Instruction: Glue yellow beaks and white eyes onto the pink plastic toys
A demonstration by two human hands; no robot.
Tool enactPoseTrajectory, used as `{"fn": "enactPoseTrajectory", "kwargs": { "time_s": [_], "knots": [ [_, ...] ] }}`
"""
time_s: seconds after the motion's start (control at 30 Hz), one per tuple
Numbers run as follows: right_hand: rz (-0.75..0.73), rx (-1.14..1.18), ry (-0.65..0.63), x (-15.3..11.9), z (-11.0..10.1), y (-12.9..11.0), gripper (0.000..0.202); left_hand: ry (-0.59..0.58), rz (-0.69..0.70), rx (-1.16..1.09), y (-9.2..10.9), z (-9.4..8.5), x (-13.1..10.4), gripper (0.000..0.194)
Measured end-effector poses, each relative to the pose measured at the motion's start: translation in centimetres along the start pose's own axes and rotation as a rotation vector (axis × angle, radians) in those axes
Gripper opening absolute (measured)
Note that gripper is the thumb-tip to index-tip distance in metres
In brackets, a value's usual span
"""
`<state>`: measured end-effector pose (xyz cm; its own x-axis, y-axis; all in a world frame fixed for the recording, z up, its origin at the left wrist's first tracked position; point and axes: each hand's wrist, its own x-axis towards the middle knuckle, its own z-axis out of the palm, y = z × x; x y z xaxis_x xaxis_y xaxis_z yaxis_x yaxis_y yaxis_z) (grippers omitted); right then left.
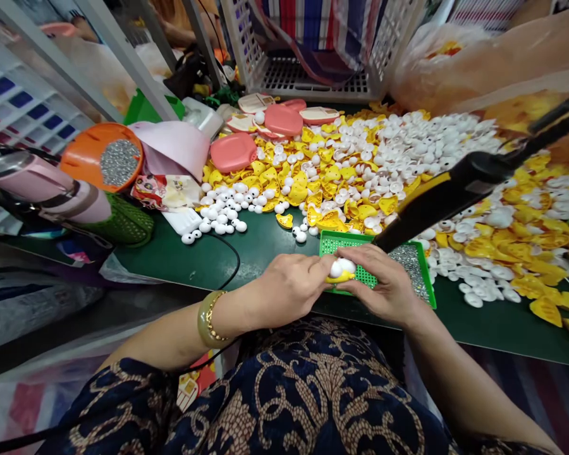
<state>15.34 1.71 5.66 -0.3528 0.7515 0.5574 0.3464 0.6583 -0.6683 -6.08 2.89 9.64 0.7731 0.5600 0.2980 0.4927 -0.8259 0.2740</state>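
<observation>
We see the left hand (289,287) and right hand (384,284) together pinching one small toy part (341,270): a glossy white dome seated on a yellow base. It sits just above the green tray (351,243) at the near edge of the tabletop (265,246).

I count two hands, my left hand (287,287) and my right hand (384,287), together on one small white and yellow piece (341,270). There is one green tray (341,242), one orange bowl (105,156) and one white basket (313,76). The white pieces (422,145) and yellow pieces (332,174) are too many for me to count.
</observation>
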Motion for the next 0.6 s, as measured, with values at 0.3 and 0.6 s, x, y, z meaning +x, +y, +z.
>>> {"fn": "enactPoseTrajectory", "kwargs": {
  "time_s": [0.3,0.6],
  "knots": [
    [-0.159,-0.258,0.302,2.6,-0.7,-1.1,0.044,-0.183,-0.381,-0.642,-2.1,-3.4,2.5,0.026],
    [0.237,-0.161,0.722,6.5,-7.9,10.8,0.064,-0.078,-0.906,-1.049,-5.8,-2.0,0.0,0.035]
  ]
}}
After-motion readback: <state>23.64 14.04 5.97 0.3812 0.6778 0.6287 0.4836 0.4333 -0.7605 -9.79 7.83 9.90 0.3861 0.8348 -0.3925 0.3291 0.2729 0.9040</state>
